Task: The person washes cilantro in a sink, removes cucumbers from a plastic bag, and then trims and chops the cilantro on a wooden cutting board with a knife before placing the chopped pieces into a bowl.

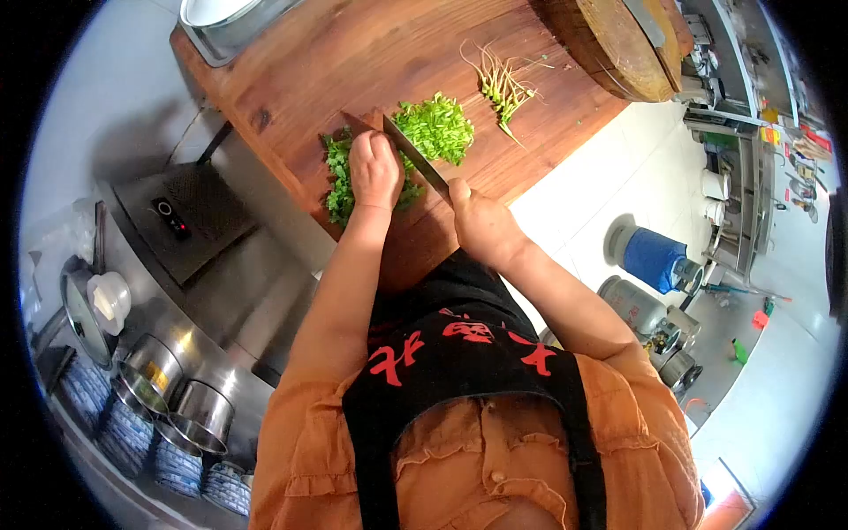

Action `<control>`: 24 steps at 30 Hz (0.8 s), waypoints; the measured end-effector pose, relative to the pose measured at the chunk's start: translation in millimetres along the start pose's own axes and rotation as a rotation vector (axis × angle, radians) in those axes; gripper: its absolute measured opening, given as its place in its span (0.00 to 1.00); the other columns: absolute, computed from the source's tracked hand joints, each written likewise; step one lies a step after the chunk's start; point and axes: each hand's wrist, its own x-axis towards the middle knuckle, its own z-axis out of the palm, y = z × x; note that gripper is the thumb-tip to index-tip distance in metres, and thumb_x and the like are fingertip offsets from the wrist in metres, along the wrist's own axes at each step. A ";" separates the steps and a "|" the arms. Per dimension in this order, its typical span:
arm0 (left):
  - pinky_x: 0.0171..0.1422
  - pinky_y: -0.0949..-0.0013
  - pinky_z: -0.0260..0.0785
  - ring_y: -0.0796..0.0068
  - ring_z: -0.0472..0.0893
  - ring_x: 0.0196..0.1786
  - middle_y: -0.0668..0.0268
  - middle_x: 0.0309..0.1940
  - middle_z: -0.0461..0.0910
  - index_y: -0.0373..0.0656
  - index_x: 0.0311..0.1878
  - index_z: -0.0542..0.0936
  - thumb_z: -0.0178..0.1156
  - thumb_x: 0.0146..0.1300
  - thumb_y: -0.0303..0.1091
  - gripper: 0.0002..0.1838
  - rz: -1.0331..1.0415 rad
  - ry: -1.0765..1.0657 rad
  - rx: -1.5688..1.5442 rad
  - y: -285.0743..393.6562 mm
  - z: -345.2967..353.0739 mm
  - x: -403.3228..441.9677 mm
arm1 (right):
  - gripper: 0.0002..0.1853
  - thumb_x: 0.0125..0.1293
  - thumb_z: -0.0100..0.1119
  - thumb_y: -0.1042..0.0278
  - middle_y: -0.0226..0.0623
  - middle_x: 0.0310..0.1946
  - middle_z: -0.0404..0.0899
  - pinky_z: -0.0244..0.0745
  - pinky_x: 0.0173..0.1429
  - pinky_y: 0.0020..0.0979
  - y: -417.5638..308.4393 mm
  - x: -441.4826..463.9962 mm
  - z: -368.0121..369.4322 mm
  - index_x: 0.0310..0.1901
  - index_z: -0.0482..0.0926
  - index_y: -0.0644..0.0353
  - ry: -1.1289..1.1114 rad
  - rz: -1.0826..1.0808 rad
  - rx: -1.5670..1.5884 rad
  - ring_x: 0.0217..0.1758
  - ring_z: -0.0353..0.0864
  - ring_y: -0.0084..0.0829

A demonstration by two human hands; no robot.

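Note:
My right hand (484, 223) is wrapped around the handle of a kitchen knife (417, 157), its blade pointing up and to the left. My left hand (374, 170), fingers curled down, presses on a bunch of leafy green herbs (339, 181) that look like cilantro. The blade stands right beside my left fingers. Just past the blade lies a pile of chopped greens (437, 128). Farther right on the wooden table (344, 62) are cut-off root ends (505, 93) with pale, thin roots. My left fingertips are partly hidden.
A thick round chopping block (614, 44) stands at the table's far right corner with another blade (645, 22) on it. A metal tray (231, 35) sits at the far left edge. Gas cylinders (649, 256) are on the floor to the right; steel pots (201, 415) stand at the left.

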 end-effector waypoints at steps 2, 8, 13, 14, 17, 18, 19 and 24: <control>0.45 0.56 0.70 0.51 0.75 0.40 0.52 0.37 0.72 0.37 0.34 0.71 0.53 0.52 0.19 0.06 0.025 0.001 0.008 1.4 -2.4 2.1 | 0.11 0.60 0.44 0.76 0.57 0.31 0.77 0.74 0.36 0.51 -0.7 7.0 3.9 0.45 0.62 0.65 -0.012 -0.012 0.033 0.33 0.78 0.57; 0.49 0.55 0.69 0.49 0.74 0.43 0.51 0.41 0.71 0.35 0.36 0.72 0.54 0.54 0.20 0.06 -0.058 -0.068 -0.046 6.8 -9.5 3.7 | 0.13 0.60 0.46 0.75 0.57 0.38 0.77 0.76 0.41 0.49 2.7 32.8 44.2 0.47 0.61 0.63 -0.018 0.079 0.007 0.39 0.80 0.54; 0.53 0.54 0.68 0.48 0.73 0.49 0.51 0.43 0.71 0.35 0.41 0.73 0.56 0.55 0.20 0.09 -0.162 -0.005 -0.233 8.4 -13.5 6.1 | 0.15 0.59 0.47 0.75 0.58 0.39 0.77 0.75 0.40 0.50 10.0 34.0 46.7 0.48 0.61 0.63 0.036 0.063 0.033 0.38 0.80 0.55; 0.54 0.54 0.67 0.49 0.72 0.49 0.52 0.44 0.71 0.35 0.40 0.74 0.57 0.55 0.21 0.09 -0.170 0.005 -0.217 11.0 -14.2 6.8 | 0.15 0.59 0.47 0.75 0.58 0.39 0.77 0.75 0.40 0.50 11.2 34.1 48.8 0.48 0.61 0.63 0.026 0.076 0.033 0.38 0.80 0.55; 0.59 0.54 0.64 0.53 0.73 0.50 0.57 0.42 0.72 0.40 0.37 0.76 0.62 0.54 0.26 0.07 -0.102 -0.014 0.032 9.8 -21.0 8.4 | 0.15 0.59 0.46 0.75 0.59 0.38 0.77 0.75 0.40 0.51 11.6 32.5 49.9 0.48 0.61 0.64 0.040 0.073 0.063 0.37 0.80 0.56; 0.60 0.54 0.62 0.55 0.73 0.49 0.58 0.42 0.72 0.41 0.37 0.76 0.62 0.55 0.29 0.07 -0.108 -0.035 0.098 15.3 -30.9 11.8 | 0.15 0.59 0.45 0.75 0.59 0.38 0.77 0.75 0.40 0.51 12.5 31.6 48.5 0.48 0.61 0.64 0.054 0.064 0.076 0.36 0.80 0.57; 0.61 0.54 0.61 0.56 0.73 0.49 0.59 0.41 0.72 0.41 0.37 0.77 0.63 0.55 0.31 0.07 -0.114 -0.053 0.164 18.7 -36.4 14.0 | 0.14 0.60 0.45 0.74 0.59 0.37 0.77 0.75 0.40 0.51 14.7 30.2 46.6 0.48 0.61 0.64 0.042 0.063 0.081 0.36 0.80 0.57; 0.56 0.57 0.62 0.60 0.74 0.46 0.63 0.36 0.73 0.45 0.35 0.77 0.65 0.51 0.33 0.09 -0.176 -0.039 0.117 4.7 -21.5 -1.8 | 0.11 0.64 0.46 0.70 0.59 0.35 0.77 0.74 0.39 0.51 4.9 13.8 21.4 0.46 0.61 0.63 0.075 0.094 0.105 0.36 0.79 0.58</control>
